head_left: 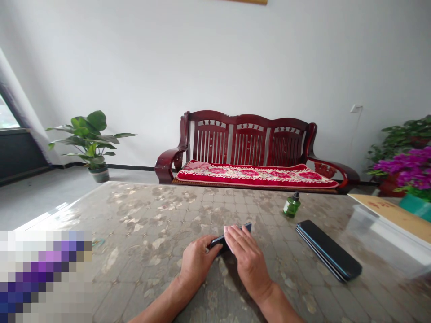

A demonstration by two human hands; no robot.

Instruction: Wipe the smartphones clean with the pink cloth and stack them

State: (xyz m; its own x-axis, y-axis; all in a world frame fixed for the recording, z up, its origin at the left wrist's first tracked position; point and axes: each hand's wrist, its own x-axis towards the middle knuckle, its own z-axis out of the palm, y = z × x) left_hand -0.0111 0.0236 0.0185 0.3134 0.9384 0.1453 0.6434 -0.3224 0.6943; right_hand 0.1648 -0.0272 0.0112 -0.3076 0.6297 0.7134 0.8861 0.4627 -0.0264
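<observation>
Near the middle of the table, my left hand (197, 259) is closed around the lower left end of a dark, thin smartphone (248, 227), its thumb on the near side. The phone is tilted up on edge, and my hands hide much of it. My right hand (248, 260) lies across the phone with its fingers together, pressing a small white cloth (226, 229) against it. Only the cloth's edges show at the fingertips and under the fingers, so whether it is fabric or paper I cannot tell.
A small green bottle (291, 206) with a black top stands beyond my right hand. Nearer lies a stack of long, dark flat things (328, 249). A clear plastic box (373, 237) sits at the right under tan card. A wooden bench (249, 119) stands behind the patterned table (151, 264).
</observation>
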